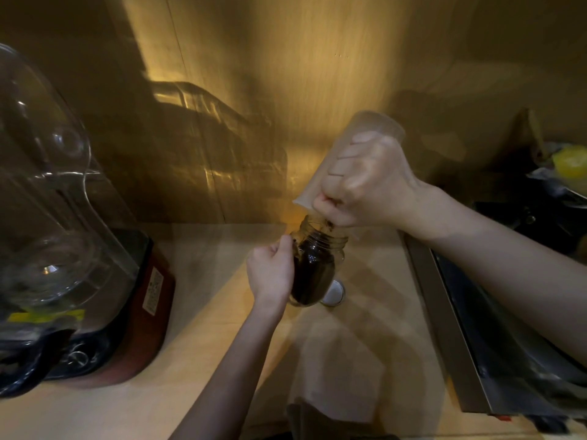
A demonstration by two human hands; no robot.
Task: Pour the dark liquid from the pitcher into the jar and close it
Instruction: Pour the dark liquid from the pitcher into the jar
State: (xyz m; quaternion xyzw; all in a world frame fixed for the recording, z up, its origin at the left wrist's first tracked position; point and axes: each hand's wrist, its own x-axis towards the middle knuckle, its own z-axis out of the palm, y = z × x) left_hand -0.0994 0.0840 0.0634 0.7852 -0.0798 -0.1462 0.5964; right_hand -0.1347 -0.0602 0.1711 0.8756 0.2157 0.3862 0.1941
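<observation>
A clear glass jar (314, 268) stands on the pale wooden counter (349, 344), filled most of the way with dark liquid. My left hand (271, 269) grips its left side near the neck. My right hand (365, 182) holds a translucent pitcher (355, 141) by its handle, tipped steeply so its bottom points up and its spout sits over the jar's mouth. A dark trickle shows at the jar's rim. A round pale lid (333, 293) lies flat on the counter just right of the jar's base.
A blender with a clear cover and red base (136, 300) fills the left side. A metal-edged stove or sink (476, 328) runs along the right, with a yellow object (571, 161) behind it. A wooden wall stands close behind the jar.
</observation>
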